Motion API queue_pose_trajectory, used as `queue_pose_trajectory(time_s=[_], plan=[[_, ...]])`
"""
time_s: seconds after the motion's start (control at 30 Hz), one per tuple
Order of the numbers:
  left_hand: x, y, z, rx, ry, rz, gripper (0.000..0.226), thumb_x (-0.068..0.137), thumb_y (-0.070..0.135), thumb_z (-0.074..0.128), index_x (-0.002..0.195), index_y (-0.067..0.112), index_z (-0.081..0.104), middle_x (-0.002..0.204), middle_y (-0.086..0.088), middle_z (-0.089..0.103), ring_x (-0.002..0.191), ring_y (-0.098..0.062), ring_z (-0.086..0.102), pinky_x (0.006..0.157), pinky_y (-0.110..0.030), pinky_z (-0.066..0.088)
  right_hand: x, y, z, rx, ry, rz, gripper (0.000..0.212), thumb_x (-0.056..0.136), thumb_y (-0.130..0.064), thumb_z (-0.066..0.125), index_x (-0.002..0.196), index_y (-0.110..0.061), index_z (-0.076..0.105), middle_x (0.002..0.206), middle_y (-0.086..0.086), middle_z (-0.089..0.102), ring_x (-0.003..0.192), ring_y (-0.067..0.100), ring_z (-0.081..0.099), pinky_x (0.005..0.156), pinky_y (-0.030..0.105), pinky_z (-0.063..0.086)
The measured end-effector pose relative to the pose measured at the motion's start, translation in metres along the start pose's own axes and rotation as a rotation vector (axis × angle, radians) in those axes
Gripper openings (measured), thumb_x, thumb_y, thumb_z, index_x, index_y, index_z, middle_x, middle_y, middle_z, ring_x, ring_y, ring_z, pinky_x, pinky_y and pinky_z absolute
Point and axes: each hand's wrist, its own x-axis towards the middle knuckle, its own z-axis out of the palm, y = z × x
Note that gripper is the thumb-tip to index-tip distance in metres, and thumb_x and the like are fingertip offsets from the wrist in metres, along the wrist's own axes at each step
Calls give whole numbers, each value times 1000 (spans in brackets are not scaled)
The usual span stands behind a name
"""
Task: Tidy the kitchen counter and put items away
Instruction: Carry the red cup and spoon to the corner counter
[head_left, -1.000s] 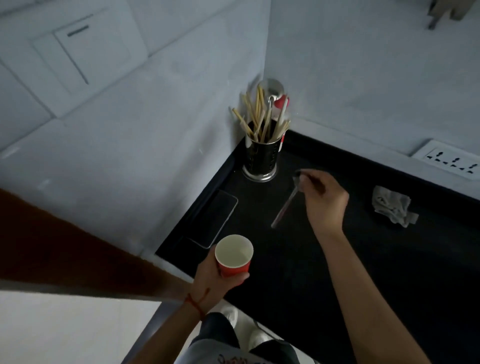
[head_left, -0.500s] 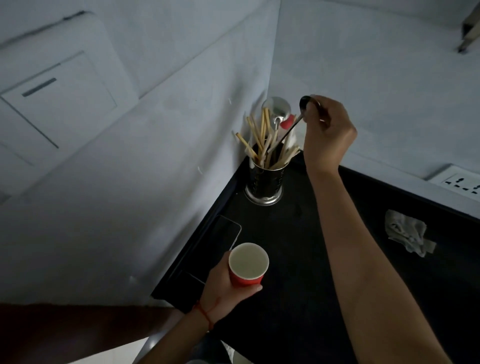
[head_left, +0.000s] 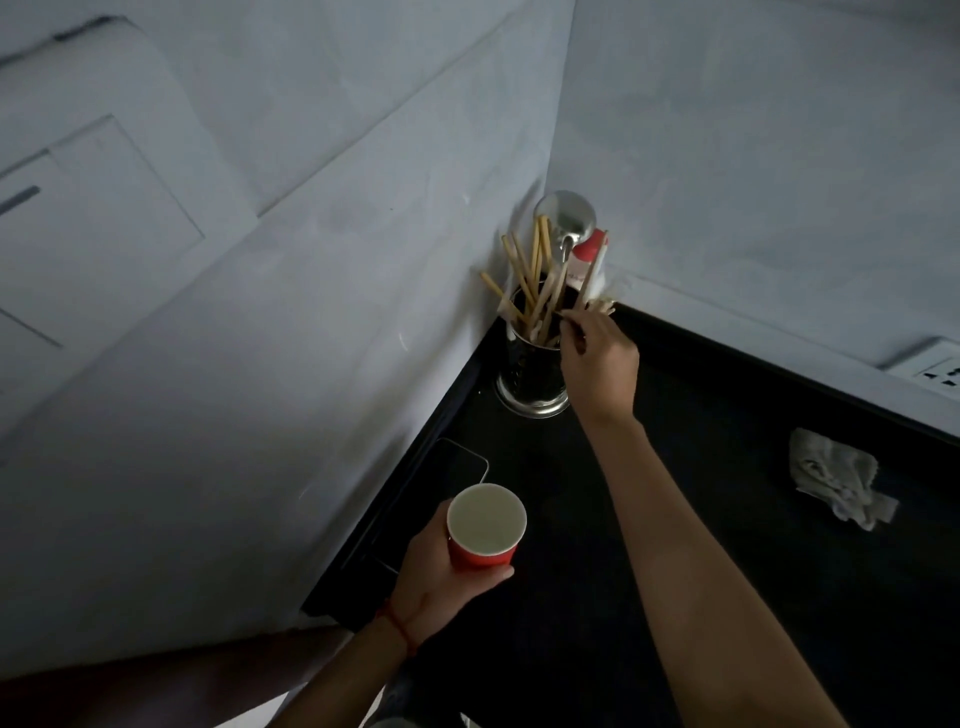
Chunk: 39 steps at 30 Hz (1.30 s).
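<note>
The right hand (head_left: 597, 364) is held at the rim of the utensil holder (head_left: 532, 374) in the far corner, its fingers pinched on a thin utensil handle, seemingly to drop it in; the red cup (head_left: 485, 527) is gripped upright in the left hand (head_left: 441, 571), near, probably to be put away afterwards.

It's dim in here, the light cool and flat, with no hard shadows. The black counter (head_left: 727, 519) swallows nearly all detail, while the pale walls above it hold a soft grey-blue glow. Beside the utensil holder (head_left: 532, 371) the steel ladle (head_left: 566, 215) catches a faint sheen. Wall lines bow toward the frame edges, and everything looks slightly soft.
</note>
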Motion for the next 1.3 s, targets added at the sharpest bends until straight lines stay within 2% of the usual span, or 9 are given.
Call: queue_pose_trajectory(time_s=[0.13,0.23,0.33,0.4,0.5,0.6,0.73,0.9,1.3], plan=[[6,2,3,-5,-7,-6,69,56,15,86,105,42,45,110,17,59,100,20,53,79,4,41,-17,7,-13,25,-43,20,29,86,-17,57,109,-1,63,98,13,69,81,17,67,72,27,57],[13,3,8,-15,-10,-15,72,43,39,81,106,43,46,111,17,59,103,10,57,82,-1,45,-45,21,-32,-36,15,62,32,87,-18,57,116,-3,59,107,14,65,93,17,64,79,24,53],[23,4,15,-14,2,-12,73,39,43,79,105,43,48,109,15,61,103,5,58,86,-12,51,-88,47,-45,-173,-81,319,40,90,-25,51,126,-10,52,124,12,58,116,21,55,95,35,49],[31,7,23,9,-8,-7,69,41,37,83,102,42,49,106,13,63,99,4,61,88,-20,52,-115,69,-47,-288,-258,571,49,92,-33,47,137,-15,39,143,11,42,135,22,37,111,41,35],[48,20,39,71,-62,29,68,53,19,87,101,41,45,103,17,60,95,5,59,82,-5,47,-139,92,-47,-420,-466,725,58,94,-41,40,144,-18,23,156,9,16,145,22,9,119,38,12],[72,37,61,117,-105,94,72,58,16,86,111,35,41,99,22,55,91,10,54,74,8,38,-149,101,-44,-458,-530,690,58,94,-41,39,145,-17,23,157,8,9,146,22,1,119,37,5],[115,58,92,145,-91,163,76,58,19,86,123,19,45,110,10,55,103,-1,52,81,6,35,-154,104,-42,-464,-477,636,57,93,-40,42,142,-15,31,156,10,16,146,24,7,116,35,4],[176,78,130,119,12,197,73,60,17,84,122,12,47,122,-7,55,111,-12,51,92,-20,38,-158,109,-38,-496,-434,603,54,90,-38,50,136,-12,42,151,13,29,143,27,19,114,36,10],[262,93,165,43,131,175,70,65,12,80,126,9,45,126,-11,56,119,-23,52,94,-21,36,-162,115,-34,-557,-424,583,57,87,-46,30,129,-13,51,144,13,42,137,28,32,110,40,23]])
